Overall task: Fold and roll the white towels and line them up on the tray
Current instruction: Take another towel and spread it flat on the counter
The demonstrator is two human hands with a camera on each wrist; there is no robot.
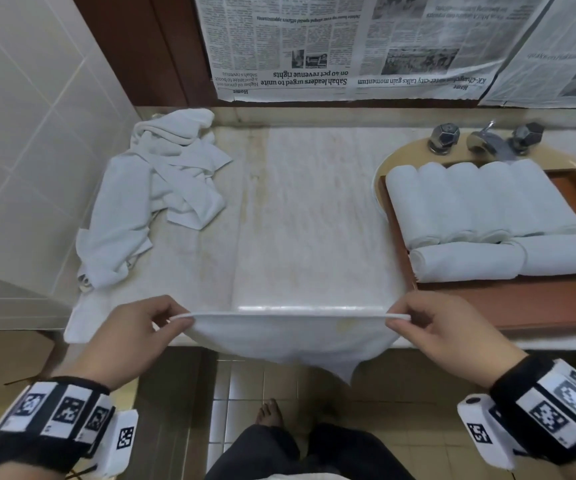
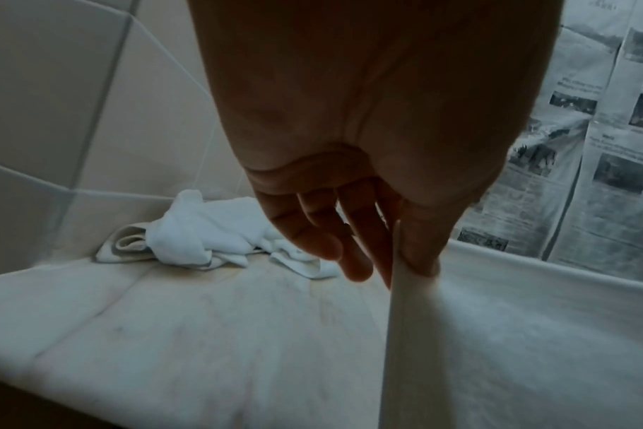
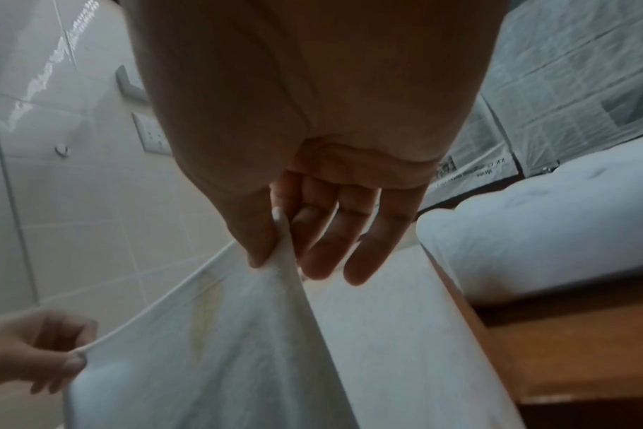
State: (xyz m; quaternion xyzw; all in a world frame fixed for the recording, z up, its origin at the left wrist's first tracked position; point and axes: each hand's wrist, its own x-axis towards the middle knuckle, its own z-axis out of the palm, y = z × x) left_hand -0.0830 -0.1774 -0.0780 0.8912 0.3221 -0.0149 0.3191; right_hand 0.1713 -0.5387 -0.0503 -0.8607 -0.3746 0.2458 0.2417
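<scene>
A white towel [image 1: 290,336] hangs stretched between my two hands at the counter's front edge, its body drooping below the rim. My left hand [image 1: 179,318] pinches its left top corner between thumb and fingers, and my right hand [image 1: 395,320] pinches the right top corner. The left wrist view shows the thumb and fingers [image 2: 419,255] clamped on the towel's edge [image 2: 533,333]. In the right wrist view the pinch [image 3: 279,249] holds the towel [image 3: 257,348]. On the brown tray [image 1: 556,306] several rolled towels [image 1: 480,199] lie side by side, with two more [image 1: 466,263] crosswise in front.
A heap of unfolded white towels [image 1: 161,188] lies at the counter's back left, against the tiled wall. The pale marble counter [image 1: 314,220] stretches between heap and tray. A chrome tap [image 1: 487,140] stands behind the tray. Newspaper [image 1: 348,46] covers the wall above.
</scene>
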